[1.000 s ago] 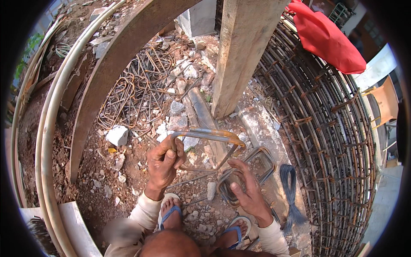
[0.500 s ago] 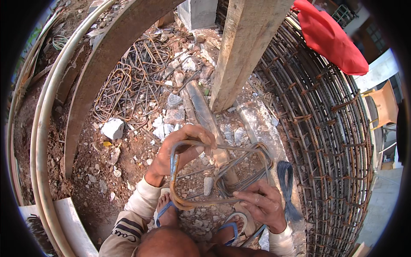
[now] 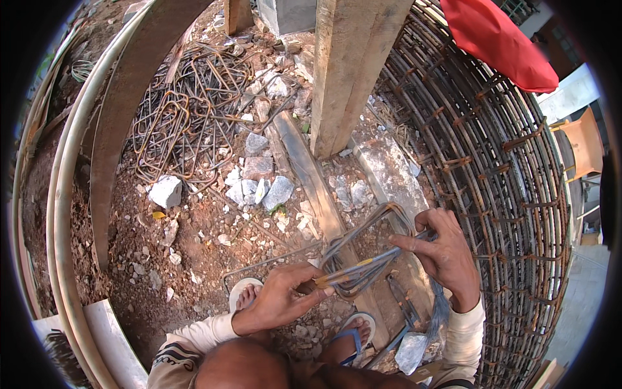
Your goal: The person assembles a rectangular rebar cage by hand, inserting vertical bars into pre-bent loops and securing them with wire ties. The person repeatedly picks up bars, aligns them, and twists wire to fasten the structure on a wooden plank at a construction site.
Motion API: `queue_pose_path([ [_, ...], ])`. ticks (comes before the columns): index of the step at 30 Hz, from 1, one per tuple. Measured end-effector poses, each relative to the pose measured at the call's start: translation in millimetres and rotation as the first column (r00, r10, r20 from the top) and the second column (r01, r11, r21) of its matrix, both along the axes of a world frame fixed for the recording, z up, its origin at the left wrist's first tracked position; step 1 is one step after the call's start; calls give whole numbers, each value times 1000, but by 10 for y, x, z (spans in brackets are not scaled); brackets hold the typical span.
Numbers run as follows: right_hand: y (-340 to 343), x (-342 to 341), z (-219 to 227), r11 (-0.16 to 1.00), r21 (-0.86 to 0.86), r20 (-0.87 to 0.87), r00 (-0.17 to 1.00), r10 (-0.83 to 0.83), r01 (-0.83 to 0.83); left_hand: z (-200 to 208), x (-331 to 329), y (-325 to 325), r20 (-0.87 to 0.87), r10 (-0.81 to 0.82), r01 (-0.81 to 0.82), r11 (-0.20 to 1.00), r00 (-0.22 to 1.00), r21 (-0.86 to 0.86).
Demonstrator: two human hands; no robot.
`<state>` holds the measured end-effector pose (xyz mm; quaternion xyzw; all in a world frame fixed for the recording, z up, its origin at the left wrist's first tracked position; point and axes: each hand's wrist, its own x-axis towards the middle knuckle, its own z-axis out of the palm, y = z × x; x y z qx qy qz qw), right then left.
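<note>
Rubble ground, sunlit; left hand and right hand pinching opposite ends of steel loop, seemingly over stacked loops, contact unclear. Could snag there if either grip slackens.

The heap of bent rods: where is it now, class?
In the head view, the heap of bent rods lies at the upper left, between the long brown board and the upright wooden post, just above a white rock.

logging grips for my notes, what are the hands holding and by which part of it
A bent steel loop, seen nearly edge-on: the left hand pinches its rusty left end, the right hand its opposite end.
</note>
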<state>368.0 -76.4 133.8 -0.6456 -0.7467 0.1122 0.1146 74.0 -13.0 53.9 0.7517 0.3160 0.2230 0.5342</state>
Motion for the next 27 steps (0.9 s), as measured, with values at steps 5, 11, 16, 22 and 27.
queue_pose_path([
  [5,185,113,-195,995,-57,208,973,96,-86,-78,-29,-46,-346,-249,155,948,904,-277],
  [11,422,138,-831,953,-197,120,959,257,-231,-423,85,-214,-140,-274,50,586,952,-809],
  [16,481,103,-1193,914,-356,51,972,229,-196,-583,108,-223,-174,-240,-27,515,955,-857],
  [22,388,72,-1451,945,-259,50,974,221,-201,-685,103,-230,-197,-217,-73,476,956,-876],
  [27,325,-15,-1461,978,-156,72,986,153,-140,-664,107,-223,-200,-221,-96,409,955,-908],
])
